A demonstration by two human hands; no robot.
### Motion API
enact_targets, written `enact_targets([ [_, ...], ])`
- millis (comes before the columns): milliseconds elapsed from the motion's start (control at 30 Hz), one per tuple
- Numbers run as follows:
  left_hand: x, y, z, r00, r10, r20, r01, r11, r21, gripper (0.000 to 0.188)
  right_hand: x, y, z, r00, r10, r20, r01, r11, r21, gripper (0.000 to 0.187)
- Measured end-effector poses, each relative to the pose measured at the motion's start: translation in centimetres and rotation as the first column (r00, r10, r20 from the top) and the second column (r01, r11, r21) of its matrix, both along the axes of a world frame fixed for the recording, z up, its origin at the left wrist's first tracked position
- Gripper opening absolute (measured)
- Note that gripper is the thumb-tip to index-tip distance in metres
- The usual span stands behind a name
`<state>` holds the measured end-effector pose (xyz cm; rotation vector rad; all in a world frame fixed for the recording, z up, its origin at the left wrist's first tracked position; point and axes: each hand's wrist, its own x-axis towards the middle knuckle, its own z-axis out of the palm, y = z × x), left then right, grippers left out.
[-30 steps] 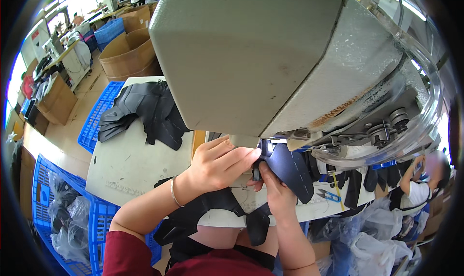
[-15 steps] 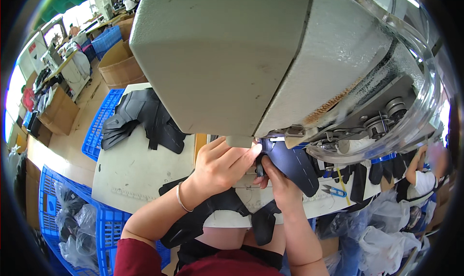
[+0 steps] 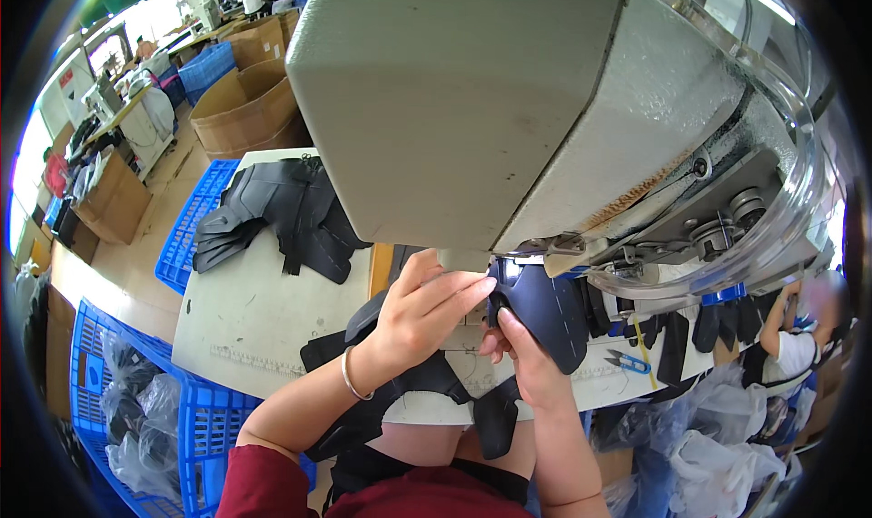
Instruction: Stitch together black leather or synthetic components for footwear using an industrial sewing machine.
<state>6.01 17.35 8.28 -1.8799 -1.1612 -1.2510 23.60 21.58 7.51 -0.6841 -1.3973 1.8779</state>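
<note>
A dark navy shaped piece of sheet material (image 3: pixel 548 316) with a row of short pale marks lies under the head of a large grey sewing machine (image 3: pixel 454 100). My left hand (image 3: pixel 420 316), its fingers drawn together, presses the piece's left edge close below the machine head. Just nearer to me, my right hand (image 3: pixel 538 362) pinches the same edge between thumb and fingers. The stitching spot itself is hidden behind the machine head. Black cut pieces (image 3: pixel 418 382) hang over the table's front edge under my forearms.
A pile of black pieces (image 3: pixel 282 211) lies at the table's (image 3: pixel 245 323) far left. Blue thread snips (image 3: pixel 629 362) sit to the right. A blue crate (image 3: pixel 213 427) with plastic-wrapped goods stands at the left. Plastic bags (image 3: pixel 718 454) are at the lower right, and another person (image 3: pixel 799 341) sits beyond.
The view has shifted a little, so the machine appears farther right. My right hand's fingers have shifted slightly on the navy piece; both hands stay at its edge.
</note>
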Motion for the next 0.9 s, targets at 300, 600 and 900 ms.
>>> enact_targets([
  [300,-0.7,0.6,-0.1,0.995,-0.091,0.033,0.093,0.995,-0.032,0.028,0.0,-0.2,0.0,0.999,-0.045,-0.012,0.044,0.995,-0.086,0.018],
  [600,-1.2,1.1,0.0,0.989,-0.118,-0.093,0.124,0.99,0.062,0.032,-0.3,-0.5,0.2,0.996,-0.082,-0.041,0.078,0.994,-0.076,0.018],
  [900,-1.3,1.0,0.0,0.986,-0.068,-0.15,0.079,0.995,0.068,0.031,-0.7,-1.0,0.3,0.988,-0.15,0.016,0.151,0.987,-0.047,0.017],
])
